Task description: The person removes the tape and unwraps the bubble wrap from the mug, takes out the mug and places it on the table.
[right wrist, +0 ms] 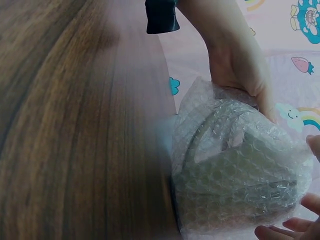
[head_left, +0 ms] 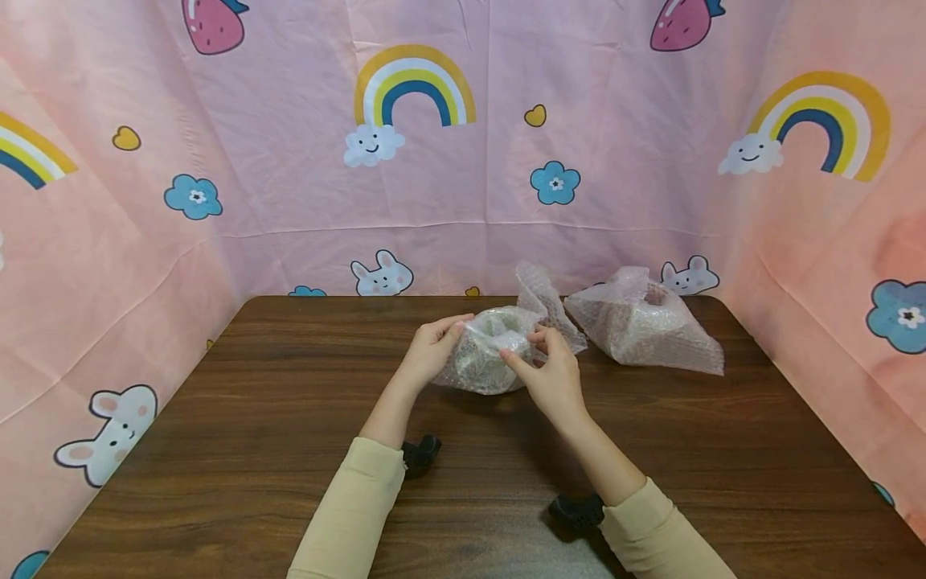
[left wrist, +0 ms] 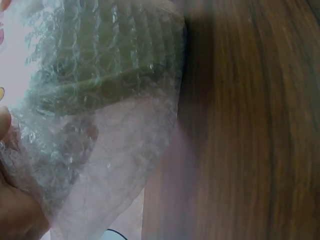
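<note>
A bubble-wrapped bundle point(head_left: 486, 366) stands near the back middle of the table. Through the clear wrap shows a pale green, round-sided piece with a curved rim or handle point(right wrist: 197, 132); its exact kind is obscured. My left hand point(head_left: 434, 350) holds the bundle's left side, thumb toward the top. On the right, my right hand point(head_left: 553, 378) has thumb and fingers at a fold of the bubble wrap point(head_left: 515, 339), apparently pinching it. The wrap fills much of the left wrist view, with the green piece point(left wrist: 115, 82) behind it.
A second bubble-wrapped bundle point(head_left: 644, 326) lies at the back right. Between the two, a loose piece of bubble wrap point(head_left: 542, 297) sticks up. The dark wooden table point(head_left: 253, 418) meets a patterned cloth backdrop point(head_left: 289, 185) behind and at both sides.
</note>
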`<state>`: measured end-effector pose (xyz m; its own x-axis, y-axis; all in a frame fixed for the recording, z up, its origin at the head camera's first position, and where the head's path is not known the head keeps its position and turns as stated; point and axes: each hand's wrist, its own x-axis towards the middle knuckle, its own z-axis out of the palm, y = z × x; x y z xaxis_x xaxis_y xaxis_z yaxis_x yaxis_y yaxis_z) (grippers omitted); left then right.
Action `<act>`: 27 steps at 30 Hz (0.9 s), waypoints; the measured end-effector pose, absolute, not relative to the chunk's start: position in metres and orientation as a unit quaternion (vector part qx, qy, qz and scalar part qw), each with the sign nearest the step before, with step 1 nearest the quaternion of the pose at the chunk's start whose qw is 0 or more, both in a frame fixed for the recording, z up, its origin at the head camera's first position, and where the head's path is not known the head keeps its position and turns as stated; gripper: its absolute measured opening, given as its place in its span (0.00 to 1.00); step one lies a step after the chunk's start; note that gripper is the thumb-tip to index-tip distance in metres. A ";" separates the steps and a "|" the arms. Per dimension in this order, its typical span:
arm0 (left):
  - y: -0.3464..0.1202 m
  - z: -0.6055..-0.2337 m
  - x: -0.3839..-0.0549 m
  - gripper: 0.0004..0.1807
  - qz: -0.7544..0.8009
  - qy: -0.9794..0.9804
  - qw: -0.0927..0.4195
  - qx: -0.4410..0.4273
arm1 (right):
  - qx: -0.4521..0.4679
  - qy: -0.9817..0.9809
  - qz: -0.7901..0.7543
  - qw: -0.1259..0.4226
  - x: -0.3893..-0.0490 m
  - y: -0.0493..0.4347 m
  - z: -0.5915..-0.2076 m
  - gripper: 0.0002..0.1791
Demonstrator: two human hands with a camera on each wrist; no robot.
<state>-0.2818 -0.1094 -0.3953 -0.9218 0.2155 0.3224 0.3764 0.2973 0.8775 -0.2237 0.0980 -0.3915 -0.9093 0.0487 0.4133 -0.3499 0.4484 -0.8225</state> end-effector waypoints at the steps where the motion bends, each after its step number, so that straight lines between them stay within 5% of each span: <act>1: -0.109 -0.395 -0.282 0.17 -0.568 -0.801 0.073 -0.176 | 0.091 -0.830 0.516 0.192 -0.224 0.098 -0.392 0.26; 27: -0.116 -0.398 -0.284 0.19 -0.628 -0.772 0.079 -0.056 | 0.091 -0.828 0.521 0.184 -0.225 0.098 -0.391 0.25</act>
